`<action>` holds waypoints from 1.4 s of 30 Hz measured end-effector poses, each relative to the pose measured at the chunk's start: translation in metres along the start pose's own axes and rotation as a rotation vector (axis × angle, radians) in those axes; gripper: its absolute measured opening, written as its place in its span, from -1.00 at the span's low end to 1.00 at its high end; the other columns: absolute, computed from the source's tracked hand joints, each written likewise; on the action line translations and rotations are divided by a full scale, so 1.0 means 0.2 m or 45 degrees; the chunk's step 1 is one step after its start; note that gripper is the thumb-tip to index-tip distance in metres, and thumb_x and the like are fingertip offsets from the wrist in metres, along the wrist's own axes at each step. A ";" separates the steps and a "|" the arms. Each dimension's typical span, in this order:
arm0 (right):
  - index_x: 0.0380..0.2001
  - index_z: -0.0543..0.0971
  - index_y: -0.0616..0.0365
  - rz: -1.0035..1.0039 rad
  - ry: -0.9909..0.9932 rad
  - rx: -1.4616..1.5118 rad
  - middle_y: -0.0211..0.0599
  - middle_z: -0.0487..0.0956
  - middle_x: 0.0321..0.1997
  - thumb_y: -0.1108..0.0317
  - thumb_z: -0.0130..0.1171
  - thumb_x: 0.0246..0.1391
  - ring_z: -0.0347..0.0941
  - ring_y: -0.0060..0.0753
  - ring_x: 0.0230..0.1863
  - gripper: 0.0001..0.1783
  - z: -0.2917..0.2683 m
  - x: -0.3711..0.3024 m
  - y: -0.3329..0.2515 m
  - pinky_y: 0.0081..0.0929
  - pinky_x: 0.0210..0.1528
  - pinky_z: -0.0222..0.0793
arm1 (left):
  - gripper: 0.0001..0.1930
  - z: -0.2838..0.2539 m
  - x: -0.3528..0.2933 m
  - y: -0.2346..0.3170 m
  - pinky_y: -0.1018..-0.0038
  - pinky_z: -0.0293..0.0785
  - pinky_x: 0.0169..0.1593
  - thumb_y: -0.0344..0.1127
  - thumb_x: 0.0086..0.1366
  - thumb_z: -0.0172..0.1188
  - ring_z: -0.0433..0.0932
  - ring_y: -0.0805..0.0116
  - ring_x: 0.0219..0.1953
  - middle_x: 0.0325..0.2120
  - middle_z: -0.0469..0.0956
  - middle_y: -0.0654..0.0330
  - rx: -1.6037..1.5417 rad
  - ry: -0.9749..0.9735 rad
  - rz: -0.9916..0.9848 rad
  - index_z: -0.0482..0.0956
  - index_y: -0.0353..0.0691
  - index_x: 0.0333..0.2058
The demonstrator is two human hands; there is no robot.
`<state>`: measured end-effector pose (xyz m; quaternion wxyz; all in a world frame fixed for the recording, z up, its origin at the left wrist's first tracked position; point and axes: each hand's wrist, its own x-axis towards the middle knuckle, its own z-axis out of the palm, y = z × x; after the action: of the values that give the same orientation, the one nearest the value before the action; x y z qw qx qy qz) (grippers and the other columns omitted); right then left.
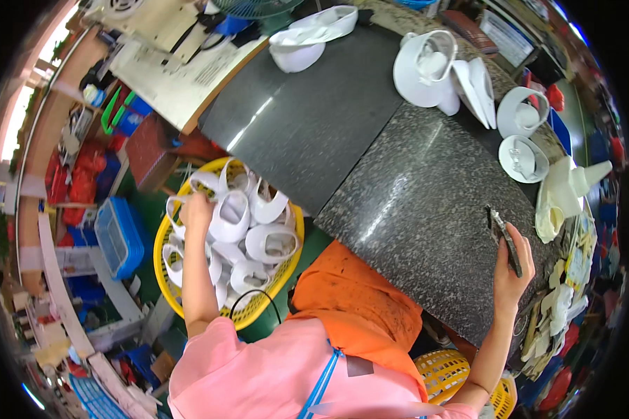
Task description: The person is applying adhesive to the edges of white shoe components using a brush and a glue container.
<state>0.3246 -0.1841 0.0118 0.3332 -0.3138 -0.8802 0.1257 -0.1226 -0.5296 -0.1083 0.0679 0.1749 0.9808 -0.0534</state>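
My left hand (198,211) reaches into a yellow basket (162,269) of white, hollow, curved pieces shaped like visors. Its fingers are closed at the rim of one white visor-shaped piece (175,215) near the basket's left side; the fingertips are partly hidden. Over the right part of the dark speckled stone table (405,202), my right hand (515,262) is wrapped around a small dark-handled brush (508,244), its pale, worn-looking end pointing away from me. Beyond that hand, a white cup-like piece (522,159) sits at the table's right edge, among other white pieces.
More white pieces (426,68) line the table's far and right edges. A pale plastic bottle (564,188) stands at the right, by a messy heap of scraps (555,307). Blue crates (119,237) are stacked on the left. Another yellow basket (443,373) sits below the table.
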 end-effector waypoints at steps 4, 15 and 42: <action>-0.03 0.49 0.26 0.195 -0.011 0.043 -0.12 0.56 -0.26 0.69 0.11 -0.07 0.50 -0.30 -0.31 -0.56 0.00 -0.02 -0.01 -0.52 -0.22 0.39 | -0.68 -0.36 0.16 0.58 0.19 0.42 -0.29 -0.24 0.15 0.18 0.56 -0.01 -0.35 -0.35 0.58 0.06 -0.621 0.863 0.490 0.43 -0.07 -0.10; -0.18 0.54 0.19 0.081 -0.047 -0.018 -0.18 0.49 -0.43 0.65 0.17 -0.13 0.46 -0.17 -0.49 -0.65 -0.10 -0.03 0.00 -0.45 -0.43 0.33 | -0.09 -0.88 0.96 1.44 0.28 0.00 0.30 0.33 0.21 -0.04 0.13 0.09 0.28 0.25 0.14 -0.07 -0.339 -0.287 0.689 0.05 -0.32 0.27; -0.22 0.54 0.03 0.471 0.258 -0.730 -0.19 0.56 -0.29 0.29 0.10 0.04 0.50 -0.07 -0.24 -0.78 -0.42 0.04 0.92 -0.19 -0.24 0.38 | -0.84 -1.15 -0.28 1.63 0.26 0.39 -0.20 -0.58 -0.05 0.08 0.48 0.11 -0.27 -0.43 0.49 0.13 -0.300 1.089 1.834 0.50 -0.24 -0.43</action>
<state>0.4618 -0.0357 -0.0014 0.2889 -0.5595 -0.7704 -0.0999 0.0178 -0.2141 0.1010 -0.2740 0.7541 0.5702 0.1764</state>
